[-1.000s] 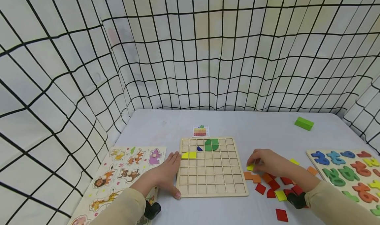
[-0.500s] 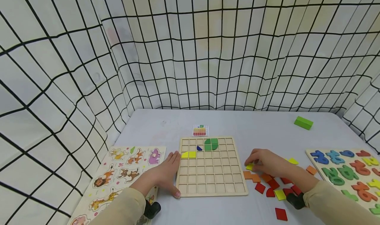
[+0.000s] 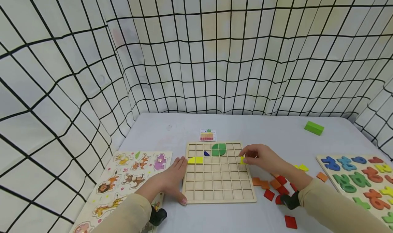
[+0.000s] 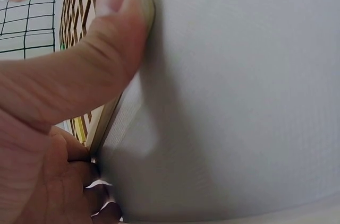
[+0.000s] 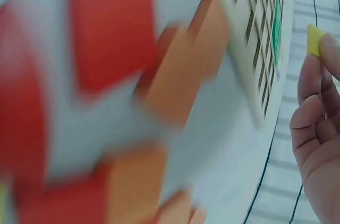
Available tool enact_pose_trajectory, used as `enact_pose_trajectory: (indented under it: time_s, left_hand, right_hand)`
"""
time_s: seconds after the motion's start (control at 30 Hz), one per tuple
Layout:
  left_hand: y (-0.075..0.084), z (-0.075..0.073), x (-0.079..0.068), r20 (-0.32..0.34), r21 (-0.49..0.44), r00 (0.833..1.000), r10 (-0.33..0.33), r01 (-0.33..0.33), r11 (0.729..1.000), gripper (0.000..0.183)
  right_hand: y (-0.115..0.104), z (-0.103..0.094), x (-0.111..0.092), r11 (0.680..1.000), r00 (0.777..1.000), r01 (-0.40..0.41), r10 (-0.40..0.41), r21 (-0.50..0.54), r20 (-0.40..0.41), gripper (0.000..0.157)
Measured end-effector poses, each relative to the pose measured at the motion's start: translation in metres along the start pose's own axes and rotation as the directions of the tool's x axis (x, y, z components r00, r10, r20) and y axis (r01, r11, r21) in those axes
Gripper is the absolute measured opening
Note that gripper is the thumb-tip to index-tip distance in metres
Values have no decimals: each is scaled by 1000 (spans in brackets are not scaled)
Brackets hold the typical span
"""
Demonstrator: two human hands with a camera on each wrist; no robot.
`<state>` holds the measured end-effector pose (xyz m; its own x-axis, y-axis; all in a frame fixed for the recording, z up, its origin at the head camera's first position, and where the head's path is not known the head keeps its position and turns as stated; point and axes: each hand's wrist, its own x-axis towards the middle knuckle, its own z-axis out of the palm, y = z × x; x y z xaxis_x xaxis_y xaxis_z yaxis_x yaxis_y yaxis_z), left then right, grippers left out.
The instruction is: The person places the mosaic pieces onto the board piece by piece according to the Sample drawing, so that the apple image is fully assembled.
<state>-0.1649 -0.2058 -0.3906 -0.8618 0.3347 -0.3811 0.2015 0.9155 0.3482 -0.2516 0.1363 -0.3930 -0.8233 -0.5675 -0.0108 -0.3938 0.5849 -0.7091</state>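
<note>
A wooden grid board [image 3: 215, 186] lies mid-table. In its upper part sit green pieces [image 3: 218, 150], a small dark-blue piece [image 3: 206, 154] and a yellow pair [image 3: 199, 160] at the left edge. My left hand [image 3: 170, 181] rests along the board's left side with fingers extended; its thumb [image 4: 119, 27] presses on the near corner. My right hand [image 3: 261, 157] pinches a yellow tile [image 5: 314, 41] between thumb and fingertips, over the board's right edge in the head view. The other fingers of that hand are curled.
Loose red tiles [image 3: 269, 194], orange tiles [image 3: 264, 185] and yellow tiles [image 3: 303, 167] lie right of the board. A picture card [image 3: 207, 135] is behind it. An animal puzzle [image 3: 121, 178] lies left, a number puzzle [image 3: 353, 173] right, a green block [image 3: 314, 128] back right. Black netting surrounds the table.
My right hand has lifted the yellow tile off the pile and carried it left and away from me to the board's right edge. The left hand has stayed in place.
</note>
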Motion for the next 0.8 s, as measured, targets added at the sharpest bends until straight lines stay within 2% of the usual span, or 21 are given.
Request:
enact_pose_trajectory:
  time_s: [0.07,0.17,0.43,0.63,0.8]
  left_hand:
    - [0,0,-1,-3,1,1000,-5,5,1000,131]
    - [0,1,-1,-2,-2,1000,-10,10,1000,130]
    - [1,3,0,-4,-6,1000,-12,12,1000,130]
    - [1,3,-1,-7,-11,1000,-5,4,1000,130]
    - [1,1,-3,-7,-11,1000,-14,14,1000,130]
  right_hand:
    - [-7,9,11,998,1000,-19,18,53,9,18]
    - [-15,25,29,996,999,-37,37,78,10,16]
    - [-44,67,67,988,986,-155,156,21,-59,5]
    - [-59,80,79,983,980,-175,169,-51,-105,5]
    - [-66,84,83,983,981,-169,162,-67,-106,5]
